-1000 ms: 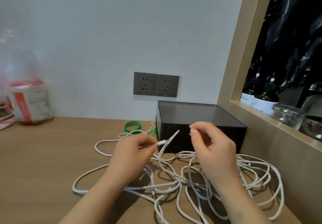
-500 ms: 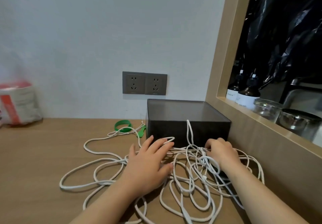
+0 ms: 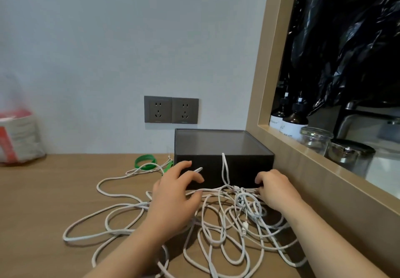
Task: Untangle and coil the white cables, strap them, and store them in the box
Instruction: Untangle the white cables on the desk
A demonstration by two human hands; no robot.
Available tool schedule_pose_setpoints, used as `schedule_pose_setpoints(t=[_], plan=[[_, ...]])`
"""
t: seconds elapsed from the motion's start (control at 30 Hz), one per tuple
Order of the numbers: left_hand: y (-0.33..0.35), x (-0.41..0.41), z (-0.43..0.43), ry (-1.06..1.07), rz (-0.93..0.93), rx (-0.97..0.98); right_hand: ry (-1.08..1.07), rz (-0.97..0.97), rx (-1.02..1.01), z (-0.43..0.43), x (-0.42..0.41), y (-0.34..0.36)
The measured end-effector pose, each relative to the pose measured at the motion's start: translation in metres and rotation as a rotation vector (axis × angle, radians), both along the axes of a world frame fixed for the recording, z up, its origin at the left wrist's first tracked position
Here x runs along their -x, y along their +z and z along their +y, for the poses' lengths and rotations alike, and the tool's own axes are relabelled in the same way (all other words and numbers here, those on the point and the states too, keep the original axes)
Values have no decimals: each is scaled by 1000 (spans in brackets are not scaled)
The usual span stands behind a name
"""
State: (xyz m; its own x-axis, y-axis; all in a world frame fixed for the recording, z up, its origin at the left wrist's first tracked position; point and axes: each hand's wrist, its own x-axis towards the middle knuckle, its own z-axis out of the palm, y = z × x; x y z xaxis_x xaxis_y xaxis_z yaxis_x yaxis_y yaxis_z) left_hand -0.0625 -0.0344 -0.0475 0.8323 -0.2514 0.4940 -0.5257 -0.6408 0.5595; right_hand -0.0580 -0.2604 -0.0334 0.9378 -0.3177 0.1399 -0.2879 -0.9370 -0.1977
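Two-handed untangling of white cables [image 3: 242, 197], left hand [image 3: 173, 199] spread loose gripping nothing, right hand [image 3: 277, 191] curled into them, hold unclear; best tease one end free, no yanking.

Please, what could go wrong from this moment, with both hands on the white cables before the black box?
1. The tangled white cables cross in many loops; if the right hand, its fingers curled into them, pulls hard, knots may tighten.
2. A small white connector lies inside the tangle and could snag on a loop.
3. The green strap rings lie by the cables near the spread left hand; dragged cable might sweep them off.
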Motion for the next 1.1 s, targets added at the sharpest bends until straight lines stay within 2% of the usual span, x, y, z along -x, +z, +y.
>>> schedule_pose_setpoints(t=[0.07,0.13,0.2,0.4,0.47,0.53,0.63,0.77,0.9,0.97,1.03,1.1], plan=[[9,4,-11,-140,-41,-57,7,70,37,2,3,-1],[12,8,-22,-253,-24,-302,-1,116,62,6,6,1],[9,6,-29,-265,31,-522,-9,105,102,8,9,2],[-6,-4,-25,-152,28,-743,-14,48,82,5,8,-2],[-11,-8,-22,-128,74,-734,-10,79,60,5,8,-4],[-15,-11,-19,-127,123,-673,-17,70,62,6,7,-4],[-18,-14,-17,-158,137,-596,-58,-87,26,5,7,-1],[-15,-14,-15,-214,186,-420,-74,-325,-295,-3,6,19],[11,-2,-17,-137,167,77,4,-542,-603,4,12,53],[37,4,-19,-51,155,249,77,-669,-699,17,18,74],[65,8,-21,-52,273,428,164,-756,-755,35,24,95],[95,10,-22,-100,483,631,295,-762,-801,54,32,112]])
